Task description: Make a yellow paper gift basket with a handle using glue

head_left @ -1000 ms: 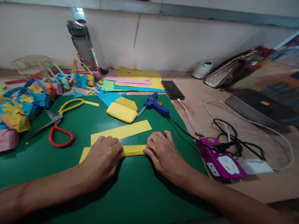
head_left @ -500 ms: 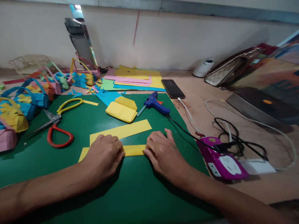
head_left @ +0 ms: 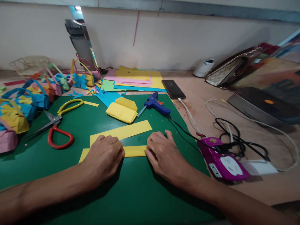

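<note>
Both hands grip a narrow yellow paper strip (head_left: 134, 151) low over the green mat (head_left: 131, 197). My left hand (head_left: 105, 156) is closed on its middle, and the strip's left end pokes out past the wrist. At the right end, my right hand (head_left: 164, 156) pinches the paper, its fingertips curled and partly hidden. A fold seems to run along the stretch between the hands. Just beyond lies a second yellow strip (head_left: 133, 128), slanted and partly behind my left hand. A folded yellow paper piece (head_left: 122, 111) rests farther back, beside a blue glue gun (head_left: 156, 104).
Scissors (head_left: 61, 140) with yellow and red handles lie open at left, near several small paper baskets (head_left: 30, 100). Coloured sheets (head_left: 138, 78) and a phone (head_left: 173, 89) are at the back. Cables run to a purple power strip (head_left: 225, 162) on the right.
Hardly anything differs. My right hand has shifted very slightly to the right along the strip; my left hand stays in place.
</note>
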### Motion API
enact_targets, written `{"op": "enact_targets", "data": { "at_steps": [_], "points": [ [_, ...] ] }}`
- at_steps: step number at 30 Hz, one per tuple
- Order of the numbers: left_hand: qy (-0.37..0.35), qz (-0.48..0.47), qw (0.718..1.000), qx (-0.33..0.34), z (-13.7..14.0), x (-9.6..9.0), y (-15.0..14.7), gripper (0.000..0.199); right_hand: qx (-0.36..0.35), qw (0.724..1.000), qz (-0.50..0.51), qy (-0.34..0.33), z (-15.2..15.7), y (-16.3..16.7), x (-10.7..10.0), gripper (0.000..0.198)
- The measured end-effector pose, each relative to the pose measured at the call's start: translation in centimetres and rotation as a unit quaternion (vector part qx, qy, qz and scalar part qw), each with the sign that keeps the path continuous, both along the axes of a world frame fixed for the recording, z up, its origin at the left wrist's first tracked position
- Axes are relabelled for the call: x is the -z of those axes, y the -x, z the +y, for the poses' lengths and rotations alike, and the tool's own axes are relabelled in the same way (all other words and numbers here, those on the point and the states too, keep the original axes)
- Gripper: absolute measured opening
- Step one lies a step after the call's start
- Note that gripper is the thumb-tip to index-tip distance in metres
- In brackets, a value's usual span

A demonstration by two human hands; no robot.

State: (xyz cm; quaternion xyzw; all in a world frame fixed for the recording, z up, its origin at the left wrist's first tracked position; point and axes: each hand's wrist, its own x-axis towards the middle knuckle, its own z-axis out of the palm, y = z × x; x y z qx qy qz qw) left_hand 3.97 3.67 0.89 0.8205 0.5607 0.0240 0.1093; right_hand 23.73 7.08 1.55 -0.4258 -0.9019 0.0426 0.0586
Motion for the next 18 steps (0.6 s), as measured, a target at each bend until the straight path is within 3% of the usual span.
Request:
{"op": "enact_targets", "data": {
  "at_steps": [18],
  "points": [
    [0.015,0.024,1.0,-0.001,0.15,-0.42,-0.46,0.03,-0.016,1.0,0.001,-0.007,0.14,-0.17,0.12,0.015]
  ]
}}
